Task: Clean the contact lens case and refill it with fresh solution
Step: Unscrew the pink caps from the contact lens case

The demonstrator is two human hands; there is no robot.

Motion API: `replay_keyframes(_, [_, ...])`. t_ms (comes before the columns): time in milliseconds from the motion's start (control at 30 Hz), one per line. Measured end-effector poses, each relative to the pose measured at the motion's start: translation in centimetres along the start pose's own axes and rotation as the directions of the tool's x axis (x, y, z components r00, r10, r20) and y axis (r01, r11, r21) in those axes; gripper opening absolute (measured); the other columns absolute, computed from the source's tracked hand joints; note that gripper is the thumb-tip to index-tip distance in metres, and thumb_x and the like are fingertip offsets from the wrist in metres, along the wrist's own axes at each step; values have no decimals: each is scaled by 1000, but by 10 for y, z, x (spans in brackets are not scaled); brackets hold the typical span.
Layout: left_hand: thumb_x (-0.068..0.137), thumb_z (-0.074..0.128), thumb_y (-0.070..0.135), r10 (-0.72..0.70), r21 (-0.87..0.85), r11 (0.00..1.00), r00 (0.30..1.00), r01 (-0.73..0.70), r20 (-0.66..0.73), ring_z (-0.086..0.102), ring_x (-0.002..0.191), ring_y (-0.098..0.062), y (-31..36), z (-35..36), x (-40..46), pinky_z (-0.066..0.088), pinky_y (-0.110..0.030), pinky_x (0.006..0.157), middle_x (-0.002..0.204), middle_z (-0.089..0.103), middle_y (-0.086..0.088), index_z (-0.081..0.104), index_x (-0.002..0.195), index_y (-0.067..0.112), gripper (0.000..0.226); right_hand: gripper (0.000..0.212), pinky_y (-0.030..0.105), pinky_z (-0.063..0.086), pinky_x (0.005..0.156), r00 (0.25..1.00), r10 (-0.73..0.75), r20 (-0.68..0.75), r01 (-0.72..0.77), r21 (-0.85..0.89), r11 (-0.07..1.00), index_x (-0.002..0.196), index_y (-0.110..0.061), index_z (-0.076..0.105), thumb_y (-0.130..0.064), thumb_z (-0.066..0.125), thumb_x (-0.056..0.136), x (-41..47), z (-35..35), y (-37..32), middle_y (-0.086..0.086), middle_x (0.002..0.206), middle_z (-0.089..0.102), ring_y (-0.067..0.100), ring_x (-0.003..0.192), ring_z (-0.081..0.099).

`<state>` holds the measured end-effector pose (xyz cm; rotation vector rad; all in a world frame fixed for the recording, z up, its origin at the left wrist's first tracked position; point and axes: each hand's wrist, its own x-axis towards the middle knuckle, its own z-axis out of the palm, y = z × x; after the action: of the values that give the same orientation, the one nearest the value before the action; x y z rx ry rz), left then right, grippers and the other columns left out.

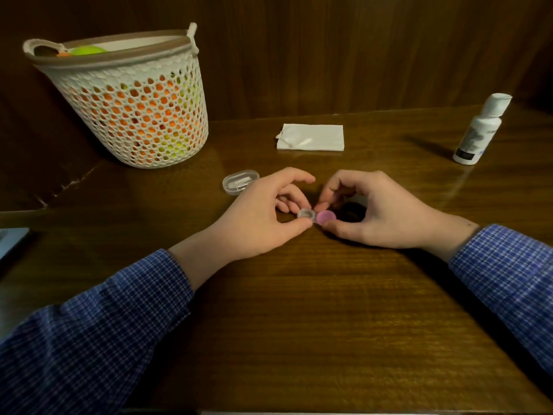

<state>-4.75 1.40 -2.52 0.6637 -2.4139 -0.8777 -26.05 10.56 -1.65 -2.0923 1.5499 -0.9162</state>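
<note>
Round lens case, pink cap, both hands' fingertip grip

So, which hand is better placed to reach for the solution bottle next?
Right. The solution bottle stands at the far right of the table, on the right hand's side. The left hand would have to cross over, and it already holds the lens case.

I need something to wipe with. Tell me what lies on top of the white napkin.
On the folded white napkin, near its left edge, lies what looks like a cotton swab, white on white and faint. What is under the napkin cannot be seen.
</note>
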Motion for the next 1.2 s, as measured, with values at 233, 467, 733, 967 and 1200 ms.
replay_keyframes(233, [83, 83, 25, -45, 23, 999, 999, 45, -13, 67, 96, 5, 0, -1, 0, 53, -17, 83, 96, 74, 18, 58, 133, 33, 56, 33, 30, 58, 72, 999, 9, -51, -15, -115, 993, 105, -30, 68, -50, 76, 80, 0, 1, 0, -14, 94, 71, 4, 87, 68])
replay_keyframes(467, [81, 85, 26, -67, 2, 998, 997, 67, -26, 69, 89, -1, -1, -1, 0, 58, -23, 82, 94, 75, 17, 65, 125, 32, 49, 51, 26, 59, 68, 999, 8, -53, -21, -250, 968, 108, -29, 74, -69, 65, 76, 1, 3, -3, -15, 97, 71, 3, 84, 66])
replay_keyframes(733, [78, 88, 24, -72, -14, 997, 997, 72, -20, 73, 84, -1, 1, -3, 0, 59, -19, 82, 90, 76, 17, 72, 111, 30, 37, 46, 35, 60, 73, 1000, 25, -17, -28, -269, 963, 103, -25, 78, -62, 63, 79, 1, 6, -8, -10, 97, 72, 6, 85, 66])
replay_keyframes(967, [77, 89, 23, -74, 26, 997, 997, 75, -28, 73, 79, -5, 5, -4, 2, 61, -19, 77, 85, 76, 10, 76, 103, 28, 29, 28, 31, 60, 69, 998, 58, -31, -63, -223, 973, 96, -30, 79, -53, 74, 80, 4, 6, -6, -13, 92, 73, 5, 80, 67])
replay_keyframes(1200, [78, 88, 22, -83, 32, 996, 996, 83, -16, 74, 79, -9, 8, -5, 0, 62, -24, 80, 85, 77, 9, 77, 102, 27, 27, 17, 22, 55, 67, 997, 73, 20, -68, -165, 984, 93, -32, 78, -45, 80, 81, 5, 4, -5, -15, 88, 73, 3, 80, 67])
